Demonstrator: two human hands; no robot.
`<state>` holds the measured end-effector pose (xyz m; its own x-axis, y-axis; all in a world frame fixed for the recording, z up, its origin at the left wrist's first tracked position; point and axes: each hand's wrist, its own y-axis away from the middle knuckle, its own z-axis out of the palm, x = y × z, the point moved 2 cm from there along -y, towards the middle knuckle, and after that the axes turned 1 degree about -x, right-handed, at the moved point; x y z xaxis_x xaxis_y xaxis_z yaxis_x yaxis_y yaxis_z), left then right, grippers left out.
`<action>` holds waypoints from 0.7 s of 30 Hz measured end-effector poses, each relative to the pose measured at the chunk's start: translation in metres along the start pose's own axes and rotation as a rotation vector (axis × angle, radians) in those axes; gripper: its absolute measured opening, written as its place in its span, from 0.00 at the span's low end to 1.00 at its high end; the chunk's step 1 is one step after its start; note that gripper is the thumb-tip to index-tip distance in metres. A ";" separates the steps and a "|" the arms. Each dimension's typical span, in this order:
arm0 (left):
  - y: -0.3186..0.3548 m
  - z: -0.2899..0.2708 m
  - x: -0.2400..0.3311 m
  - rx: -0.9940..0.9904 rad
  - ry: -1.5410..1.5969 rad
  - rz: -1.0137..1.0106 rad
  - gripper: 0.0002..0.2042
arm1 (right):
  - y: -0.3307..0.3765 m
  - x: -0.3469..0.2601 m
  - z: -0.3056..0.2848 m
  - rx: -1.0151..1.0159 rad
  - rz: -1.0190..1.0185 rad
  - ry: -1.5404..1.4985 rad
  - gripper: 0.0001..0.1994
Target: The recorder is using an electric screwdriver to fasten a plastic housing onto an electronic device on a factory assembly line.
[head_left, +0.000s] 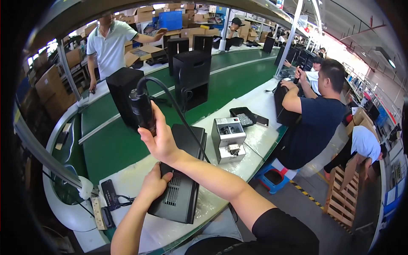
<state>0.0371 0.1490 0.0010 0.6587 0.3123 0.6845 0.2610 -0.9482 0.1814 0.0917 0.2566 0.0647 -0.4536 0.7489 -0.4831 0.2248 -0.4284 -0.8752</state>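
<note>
My right hand [160, 138] is raised over the bench, its fingers wrapped round a black electric screwdriver [143, 111]. A thick cable loops out of the tool's top end and runs down to the right. Below it, a black box-shaped case [180, 206] with rows of vent slots lies tilted on the bench. My left hand [155, 183] grips this case near its slots, thumb on the face and fingers partly hidden. Just right of the case stands a silver screw feeder [228, 141], beside a black tray [248, 115] of small metal screws.
A green conveyor belt [229, 80] carries black cases [191, 78] beyond the bench. At the far left stands a person in a white shirt [114, 46]. To the right, a co-worker in a dark shirt [318, 119] works on another case. A power adapter [110, 194] lies at the bench's left end.
</note>
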 end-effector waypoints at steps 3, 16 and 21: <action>-0.004 -0.003 0.005 0.025 -0.084 0.076 0.27 | -0.010 0.002 -0.006 -0.036 -0.015 0.018 0.34; 0.129 0.082 -0.078 0.781 0.776 -0.044 0.22 | 0.066 -0.003 -0.254 0.418 0.003 0.541 0.27; 0.109 0.071 -0.050 0.720 0.830 0.011 0.29 | 0.099 0.032 -0.255 0.360 0.037 0.573 0.30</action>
<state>0.0824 0.0336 -0.0634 0.0539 -0.0892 0.9946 0.7864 -0.6099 -0.0973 0.3191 0.3667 -0.0441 0.0996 0.8379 -0.5367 -0.1145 -0.5261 -0.8426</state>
